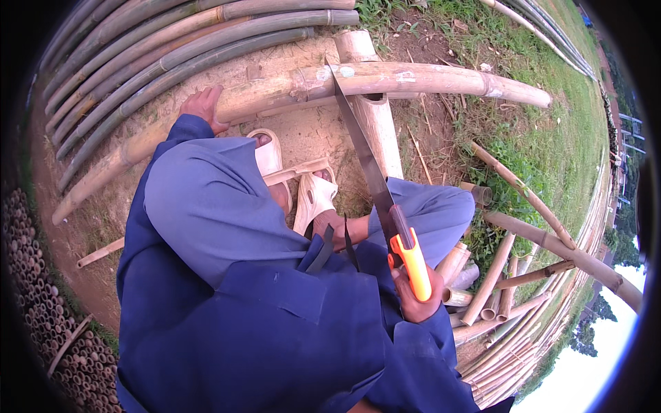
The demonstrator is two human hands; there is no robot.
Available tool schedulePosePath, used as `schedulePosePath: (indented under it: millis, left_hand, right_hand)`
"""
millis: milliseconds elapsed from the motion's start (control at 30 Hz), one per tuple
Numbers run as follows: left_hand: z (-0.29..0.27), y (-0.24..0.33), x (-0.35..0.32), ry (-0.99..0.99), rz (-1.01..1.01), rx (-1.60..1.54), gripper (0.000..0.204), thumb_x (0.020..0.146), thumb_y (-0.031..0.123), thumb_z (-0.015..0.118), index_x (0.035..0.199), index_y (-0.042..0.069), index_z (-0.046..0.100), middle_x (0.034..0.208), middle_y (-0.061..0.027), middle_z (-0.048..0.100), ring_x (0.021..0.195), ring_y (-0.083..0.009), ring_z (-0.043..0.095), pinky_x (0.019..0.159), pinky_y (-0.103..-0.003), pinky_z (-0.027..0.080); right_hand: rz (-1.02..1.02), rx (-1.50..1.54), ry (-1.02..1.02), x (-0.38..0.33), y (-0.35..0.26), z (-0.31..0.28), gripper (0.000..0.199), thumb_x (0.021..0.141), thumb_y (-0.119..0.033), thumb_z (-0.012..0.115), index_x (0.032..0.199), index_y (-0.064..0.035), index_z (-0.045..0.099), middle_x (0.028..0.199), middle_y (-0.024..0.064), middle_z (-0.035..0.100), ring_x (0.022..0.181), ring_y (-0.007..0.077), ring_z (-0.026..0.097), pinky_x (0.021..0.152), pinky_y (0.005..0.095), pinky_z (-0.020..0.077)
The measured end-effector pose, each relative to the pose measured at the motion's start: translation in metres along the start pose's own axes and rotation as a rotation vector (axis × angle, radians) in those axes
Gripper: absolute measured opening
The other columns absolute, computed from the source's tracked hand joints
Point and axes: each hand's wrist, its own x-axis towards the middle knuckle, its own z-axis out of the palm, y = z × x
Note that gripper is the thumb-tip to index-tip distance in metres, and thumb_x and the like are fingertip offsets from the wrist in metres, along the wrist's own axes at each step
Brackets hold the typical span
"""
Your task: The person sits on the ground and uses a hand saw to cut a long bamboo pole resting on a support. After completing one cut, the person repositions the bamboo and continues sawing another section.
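Bare dirt and grass lay under stacked bamboo. The left hand (pixel 204 107) pressed flat on the long bamboo pole (pixel 385 79), steadying it across a support log (pixel 375 117), while right hand (pixel 416 299) fingers wrapped tight round the orange-handled saw (pixel 375 179), blade biting the pole's top.

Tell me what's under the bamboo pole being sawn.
A shorter bamboo log lies crosswise beneath the bamboo pole, on bare dirt. Their contact point is covered by the pole itself.

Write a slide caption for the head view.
Right hand saws a bamboo pole with a handsaw; left hand steadies it.
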Motion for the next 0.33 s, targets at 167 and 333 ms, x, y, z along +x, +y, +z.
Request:
schedulePosePath:
  millis: [167, 333]
  left_hand:
    - [-0.002, 0.002, 0.001, -0.019, -0.015, 0.026, 0.090, 0.061, 0.039, 0.088, 0.139, 0.014, 0.050, 0.123, -0.0125, 0.063, 0.113, -0.0339, 0.063, 0.099, -0.044, 0.051]
    - [-0.010, 0.004, 0.012, -0.079, -0.023, 0.045, 0.094, 0.064, 0.041, 0.088, 0.144, 0.016, 0.047, 0.129, -0.0136, 0.062, 0.118, -0.0330, 0.062, 0.102, -0.043, 0.050]
  right_hand:
    - [0.101, -0.112, -0.002, 0.044, 0.014, 0.022, 0.026, 0.091, 0.000, 0.068, 0.115, 0.0066, 0.068, 0.096, 0.0129, 0.074, 0.089, 0.0151, 0.069, 0.081, 0.0298, 0.0538]
    - [0.091, -0.114, 0.008, 0.046, 0.007, 0.025, 0.028, 0.091, 0.001, 0.065, 0.119, 0.0059, 0.067, 0.106, 0.0143, 0.073, 0.094, 0.0164, 0.070, 0.084, 0.0293, 0.0550]
